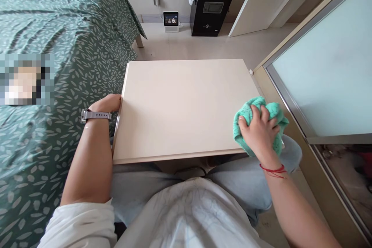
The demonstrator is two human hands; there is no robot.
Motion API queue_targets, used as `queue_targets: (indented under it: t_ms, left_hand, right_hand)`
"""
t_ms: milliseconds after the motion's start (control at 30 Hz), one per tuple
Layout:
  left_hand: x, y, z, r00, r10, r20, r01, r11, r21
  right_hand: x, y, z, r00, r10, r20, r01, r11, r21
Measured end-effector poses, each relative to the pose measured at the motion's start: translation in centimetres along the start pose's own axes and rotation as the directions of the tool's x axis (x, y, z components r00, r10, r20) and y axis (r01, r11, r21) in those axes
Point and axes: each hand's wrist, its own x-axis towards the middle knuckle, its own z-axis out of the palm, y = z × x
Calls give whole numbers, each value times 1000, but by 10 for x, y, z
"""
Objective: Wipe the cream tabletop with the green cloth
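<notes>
A cream-coloured rectangular table (183, 104) stands in front of me, over my thighs. At its right front corner lies a bunched mint-green cloth (244, 115), partly hanging over the edge. My right hand (258, 130) is on the cloth, its fingers curled into the folds and pressing it against the tabletop. A red string circles that wrist. Along the table's left side, my left hand (107, 103) touches the edge, with its fingers hidden behind it. A grey-banded watch (97, 115) is on the left wrist.
A bed with a green leaf-patterned sheet (72, 46) runs along the left; a blurred patch covers something on it. Behind the table are a small smart display (171, 21) and a black cabinet (213, 15) topped with clothes. A frosted sliding door (325, 62) stands close on the right.
</notes>
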Motion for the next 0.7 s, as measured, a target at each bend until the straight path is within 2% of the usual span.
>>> queue_targets:
  t_ms: [133,200,267,367,467,600,700]
  left_hand:
    - [2,-1,2,1000,4,-5,-4,1000,-10]
    - [-1,1,0,1000,-5,7,5,1000,-19]
    - [-6,6,-3,999,-17,28,18,1000,-23]
    - [-16,14,-8,997,-62,51,64,997,-43]
    - [-22,20,-11,995,-95,43,98,993,-65]
    - [-28,24,-15,994,-93,51,99,988,-119]
    - [-36,28,-17,990,-130,57,139,973,-183]
  right_hand:
    - [-17,-59,-5,978,-209,1,208,976,68]
    - [-28,-95,-10,946,-324,1,321,936,143]
    - [-42,-132,-17,895,-446,25,431,878,209]
    - [-68,-185,-31,770,-630,101,581,757,298]
    - [-96,-229,-43,629,-769,112,686,617,385]
    - [-128,-273,-54,483,-874,56,782,459,421]
    - [-137,-295,-60,342,-939,13,859,319,400]
